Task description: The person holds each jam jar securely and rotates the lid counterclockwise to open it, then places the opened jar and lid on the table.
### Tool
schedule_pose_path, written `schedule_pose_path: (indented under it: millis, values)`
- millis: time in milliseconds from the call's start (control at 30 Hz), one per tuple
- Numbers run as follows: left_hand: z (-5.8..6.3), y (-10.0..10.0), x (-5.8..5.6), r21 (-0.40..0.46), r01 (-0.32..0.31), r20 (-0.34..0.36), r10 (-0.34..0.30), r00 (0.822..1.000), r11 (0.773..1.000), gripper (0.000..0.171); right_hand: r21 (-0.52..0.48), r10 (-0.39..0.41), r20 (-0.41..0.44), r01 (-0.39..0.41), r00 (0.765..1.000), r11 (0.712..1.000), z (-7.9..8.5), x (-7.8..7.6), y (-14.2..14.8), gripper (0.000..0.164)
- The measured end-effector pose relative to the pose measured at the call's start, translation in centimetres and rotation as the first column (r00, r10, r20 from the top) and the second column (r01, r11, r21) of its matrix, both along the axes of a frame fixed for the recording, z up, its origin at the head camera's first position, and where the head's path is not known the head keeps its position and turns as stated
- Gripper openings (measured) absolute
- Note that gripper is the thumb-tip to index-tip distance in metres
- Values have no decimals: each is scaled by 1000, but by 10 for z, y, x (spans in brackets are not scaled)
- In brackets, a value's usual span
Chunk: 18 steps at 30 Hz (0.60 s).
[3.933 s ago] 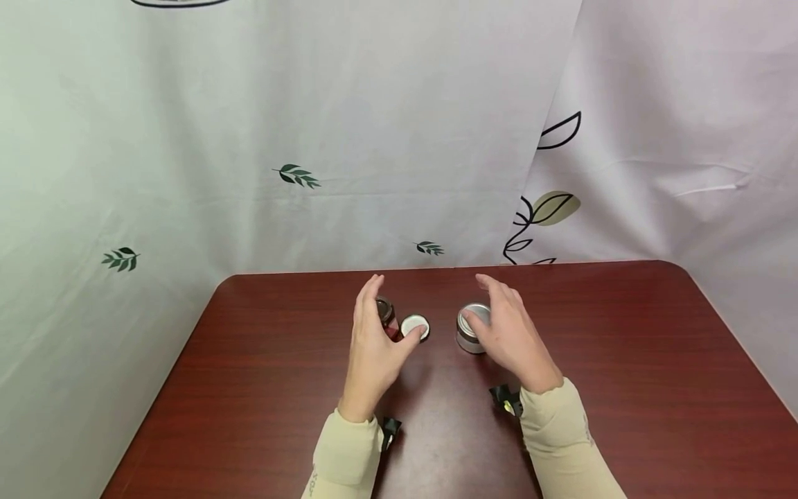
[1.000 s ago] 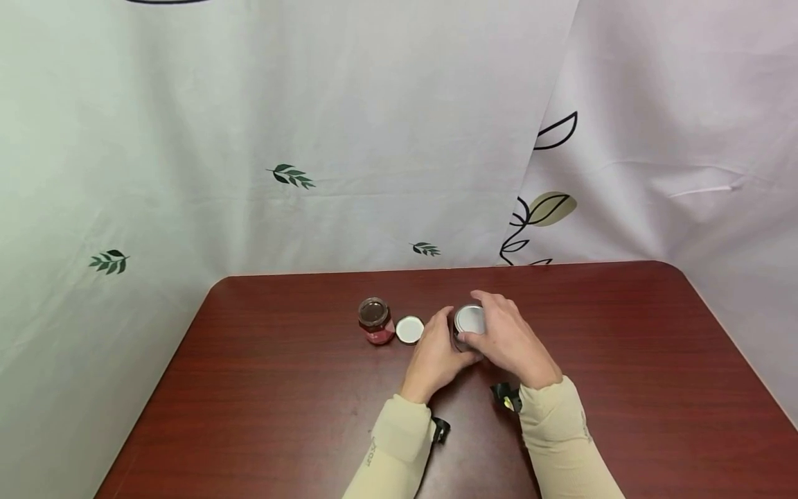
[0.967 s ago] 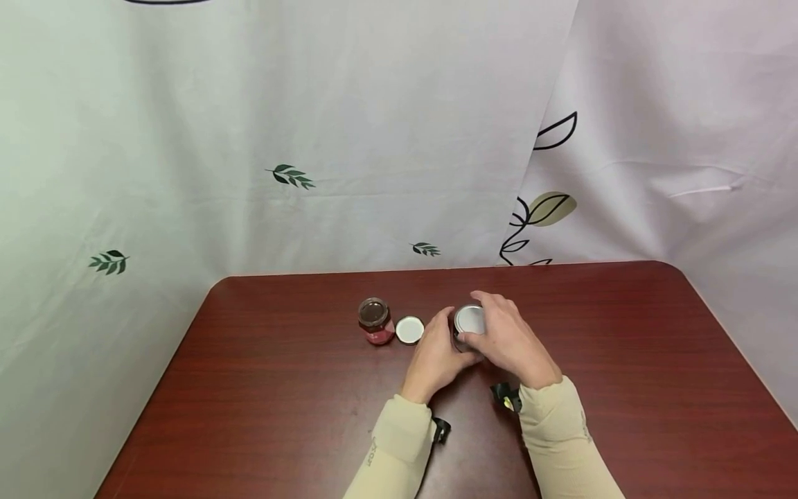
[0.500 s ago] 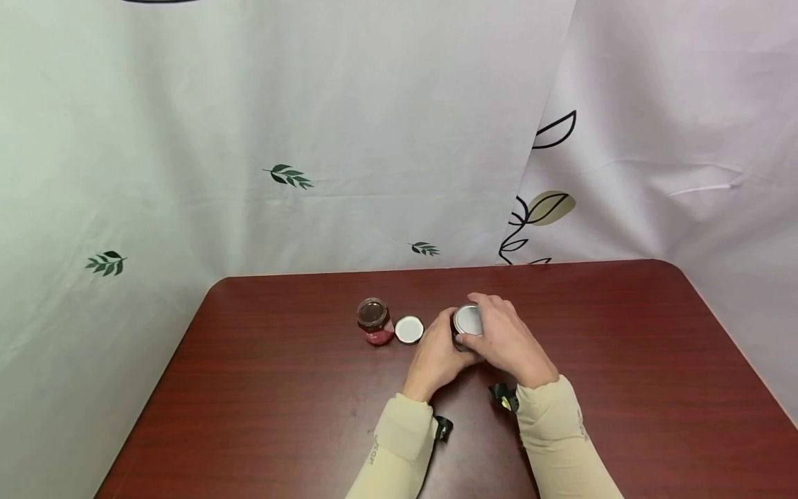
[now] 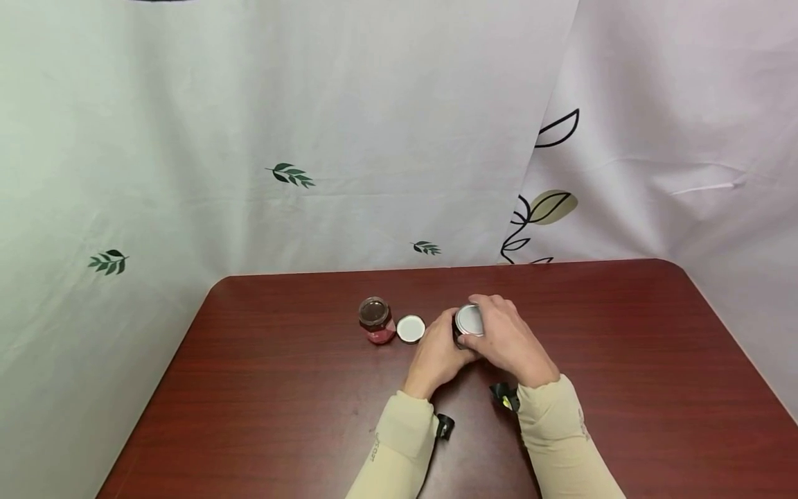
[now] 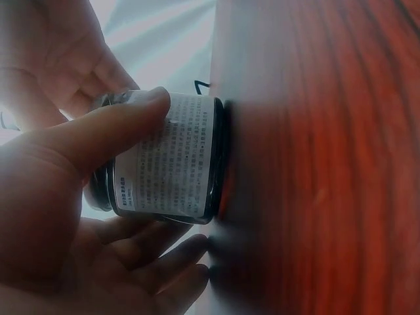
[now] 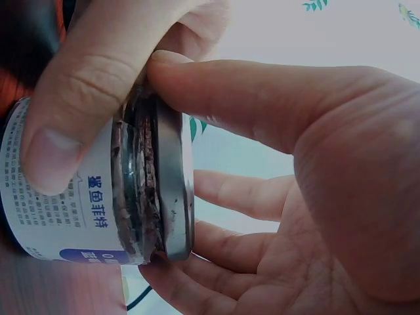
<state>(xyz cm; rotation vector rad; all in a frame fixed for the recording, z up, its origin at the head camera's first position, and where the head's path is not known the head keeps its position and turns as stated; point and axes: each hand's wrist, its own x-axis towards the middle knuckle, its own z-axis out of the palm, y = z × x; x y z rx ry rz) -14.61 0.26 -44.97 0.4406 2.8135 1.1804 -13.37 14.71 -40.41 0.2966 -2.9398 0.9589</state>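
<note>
My left hand [image 5: 439, 353] grips the body of a small jar [image 6: 170, 157] with a white printed label, its thumb pressed along the label. The jar stands upright on the table. My right hand [image 5: 511, 339] holds the jar's silver metal lid [image 7: 174, 184] from above, thumb on one side and fingers on the other. Dark residue shows round the neck below the lid in the right wrist view. To the left stands a lidless jar [image 5: 377, 322] with dark contents and a pink label. A white-lined lid [image 5: 411, 328] lies inside-up between that jar and my left hand.
The red-brown wooden table [image 5: 280, 388] has rounded back corners. Behind it and at its sides hangs a pale curtain [image 5: 374, 138] with leaf prints. Black wrist straps [image 5: 444, 426] show below the cream sleeves [image 5: 399, 436].
Since the oldest frame my left hand has moved right, from beside the lidless jar to the silver-lidded one, and grips it. My right hand has closed on its lid. Recently the hands have barely moved.
</note>
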Motion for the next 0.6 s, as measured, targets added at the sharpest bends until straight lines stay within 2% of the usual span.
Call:
schedule_pose_path:
  millis: [600]
  values:
    - [0,-2,-1,-18,-2,-2,2,1000,1000,64,16,2,-9,-2,1000,1000,0,-1,-1,56]
